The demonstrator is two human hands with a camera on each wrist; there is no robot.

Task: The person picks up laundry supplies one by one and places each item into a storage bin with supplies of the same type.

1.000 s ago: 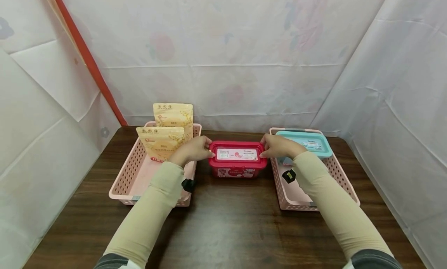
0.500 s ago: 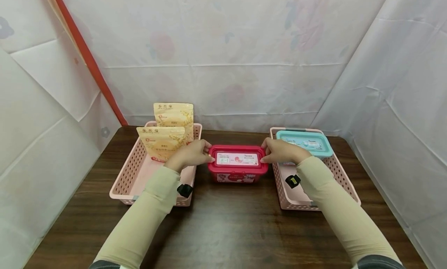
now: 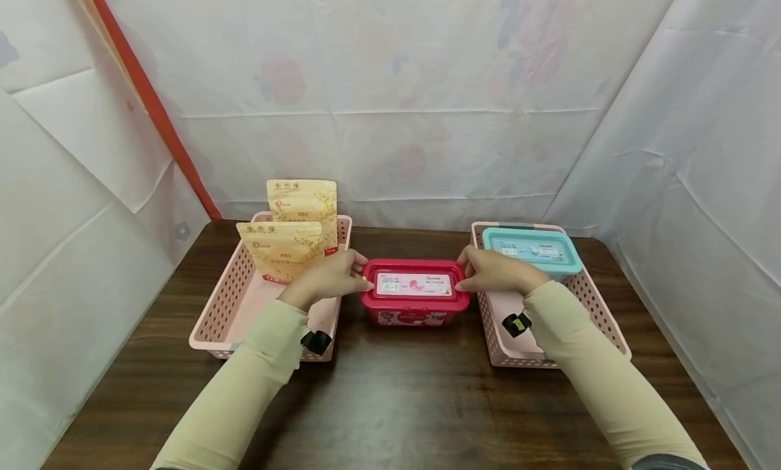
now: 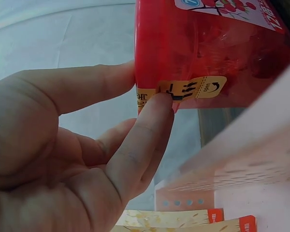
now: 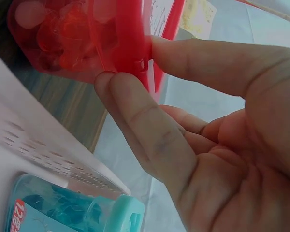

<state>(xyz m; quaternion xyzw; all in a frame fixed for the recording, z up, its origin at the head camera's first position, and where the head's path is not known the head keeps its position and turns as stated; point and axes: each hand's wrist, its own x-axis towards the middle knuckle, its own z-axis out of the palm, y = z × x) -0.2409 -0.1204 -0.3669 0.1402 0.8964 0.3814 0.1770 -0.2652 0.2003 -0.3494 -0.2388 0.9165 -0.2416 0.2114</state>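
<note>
A red lidded tub of laundry pods (image 3: 415,290) stands upright between two pink baskets, a pale label on its lid. My left hand (image 3: 329,277) pinches the left end of its lid rim, thumb on top and fingers below. In the left wrist view those fingers (image 4: 150,121) lie on a yellow "open" sticker on the tub (image 4: 217,58). At the opposite end my right hand (image 3: 497,270) pinches the rim the same way. Rounded pods show through the red wall of the tub (image 5: 67,38) in the right wrist view.
The left basket (image 3: 213,314) holds two yellow pouches (image 3: 283,249) standing upright. In the right basket (image 3: 601,307) sits a turquoise-lidded tub (image 3: 537,249), with blue pods visible in the right wrist view. A white printed curtain (image 3: 390,97) hangs behind the dark wooden table (image 3: 409,402).
The red tub has come a little toward me, with both hands keeping their pinch on its lid ends. Both forearms have drawn back slightly. The baskets stay put.
</note>
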